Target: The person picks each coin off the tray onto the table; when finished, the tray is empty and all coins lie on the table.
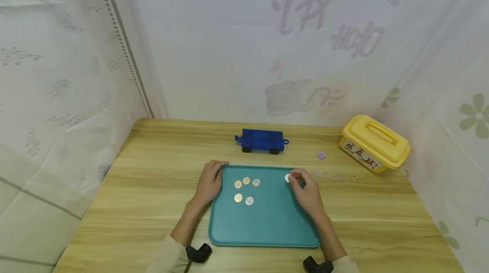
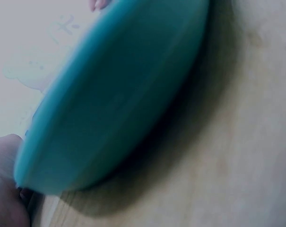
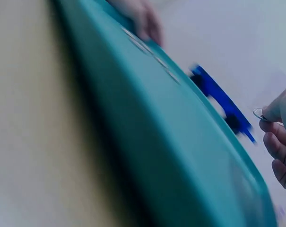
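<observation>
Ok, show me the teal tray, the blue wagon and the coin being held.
Teal tray (image 1: pixel 267 226), head view, bare floor.
Blue wagon (image 1: pixel 262 140), head view, middle of body.
Held coin (image 1: pixel 287 177), head view, uncovered face.

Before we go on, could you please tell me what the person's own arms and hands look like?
The left hand and right hand are bare, without gloves. The left sleeve and right sleeve are plain beige. Beside each cuff sits a small, bent black device, one at the left cuff and one at the right.
</observation>
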A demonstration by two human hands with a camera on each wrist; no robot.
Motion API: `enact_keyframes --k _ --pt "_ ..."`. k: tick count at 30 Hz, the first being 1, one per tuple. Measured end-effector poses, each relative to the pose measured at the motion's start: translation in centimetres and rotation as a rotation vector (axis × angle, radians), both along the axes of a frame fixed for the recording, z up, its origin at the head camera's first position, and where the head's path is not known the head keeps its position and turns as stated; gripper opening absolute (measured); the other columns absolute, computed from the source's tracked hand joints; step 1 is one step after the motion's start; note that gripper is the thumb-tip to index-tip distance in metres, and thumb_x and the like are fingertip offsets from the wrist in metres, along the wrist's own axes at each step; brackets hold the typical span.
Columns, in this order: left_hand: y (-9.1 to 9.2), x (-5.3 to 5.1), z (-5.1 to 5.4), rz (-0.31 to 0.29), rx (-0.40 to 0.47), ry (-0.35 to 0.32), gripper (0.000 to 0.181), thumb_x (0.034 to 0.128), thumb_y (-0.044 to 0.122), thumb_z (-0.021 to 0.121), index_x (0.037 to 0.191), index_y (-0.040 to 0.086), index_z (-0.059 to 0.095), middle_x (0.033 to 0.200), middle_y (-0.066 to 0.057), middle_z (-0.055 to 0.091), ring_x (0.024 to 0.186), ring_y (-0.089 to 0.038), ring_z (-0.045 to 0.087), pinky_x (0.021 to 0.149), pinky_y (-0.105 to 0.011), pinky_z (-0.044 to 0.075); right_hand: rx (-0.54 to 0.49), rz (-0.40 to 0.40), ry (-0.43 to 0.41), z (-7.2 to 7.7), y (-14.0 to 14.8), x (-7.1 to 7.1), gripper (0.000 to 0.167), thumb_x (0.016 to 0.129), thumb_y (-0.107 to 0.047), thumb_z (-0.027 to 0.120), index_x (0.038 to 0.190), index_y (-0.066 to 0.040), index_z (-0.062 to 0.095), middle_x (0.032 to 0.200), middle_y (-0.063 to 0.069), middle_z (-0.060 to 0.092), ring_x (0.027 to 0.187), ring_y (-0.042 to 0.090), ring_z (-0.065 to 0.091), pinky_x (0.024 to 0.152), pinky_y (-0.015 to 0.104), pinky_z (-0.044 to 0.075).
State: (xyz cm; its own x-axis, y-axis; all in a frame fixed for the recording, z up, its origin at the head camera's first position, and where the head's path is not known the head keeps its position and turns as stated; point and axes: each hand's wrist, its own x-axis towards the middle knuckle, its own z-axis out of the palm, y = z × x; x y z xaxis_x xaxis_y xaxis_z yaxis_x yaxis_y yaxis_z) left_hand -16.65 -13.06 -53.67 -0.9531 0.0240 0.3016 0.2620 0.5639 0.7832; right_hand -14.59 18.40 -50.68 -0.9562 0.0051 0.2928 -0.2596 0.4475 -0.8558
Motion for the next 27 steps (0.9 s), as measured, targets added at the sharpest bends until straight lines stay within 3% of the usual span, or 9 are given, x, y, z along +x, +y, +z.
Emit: enact_keyframes --k 6,12,21,27 --pt "-0.1 -0.2 -0.1 -0.004 -0.001 -0.044 0.031 0.0981 -0.003 0.051 0.122 0.007 0.068 0.119 -0.010 0.065 0.109 -0.028 0.054 0.094 -0.045 0.048 -0.007 -0.196 -0.080 0.4 5.6 -0.9 0.019 0.097 -0.014 0.065 0.111 -0.002 0.067 0.092 0.005 0.063 0.077 0.005 0.052 0.068 0.016 0.043" --pt "-0.2 -0.1 -0.1 0.000 0.003 -0.015 0.031 0.0973 -0.003 0.052 0.121 0.007 0.068 0.119 -0.010 0.066 0.108 -0.028 0.054 0.092 -0.046 0.049 0.045 -0.318 -0.105 0.7 10.5 -1.8 0.027 0.100 -0.024 0.061 0.114 -0.001 0.065 0.091 -0.005 0.060 0.078 0.002 0.050 0.068 0.014 0.041" --pt "-0.3 0.1 -0.2 0.003 -0.003 -0.010 0.031 0.0968 -0.003 0.052 0.121 0.007 0.068 0.117 -0.010 0.066 0.108 -0.027 0.054 0.092 -0.047 0.049 -0.009 -0.495 -0.191 0.4 16.1 -1.5 0.034 0.100 -0.032 0.058 0.120 -0.005 0.063 0.090 -0.013 0.056 0.078 0.005 0.050 0.065 0.015 0.042" --pt "-0.1 0.0 -0.1 -0.006 0.002 -0.017 0.031 0.0974 -0.003 0.051 0.121 0.007 0.068 0.116 -0.010 0.066 0.108 -0.027 0.055 0.093 -0.045 0.049 0.060 -0.655 -0.188 -0.8 20.0 -1.3 0.029 0.099 -0.029 0.059 0.112 -0.004 0.064 0.076 -0.023 0.050 0.071 -0.003 0.046 0.062 0.011 0.037"
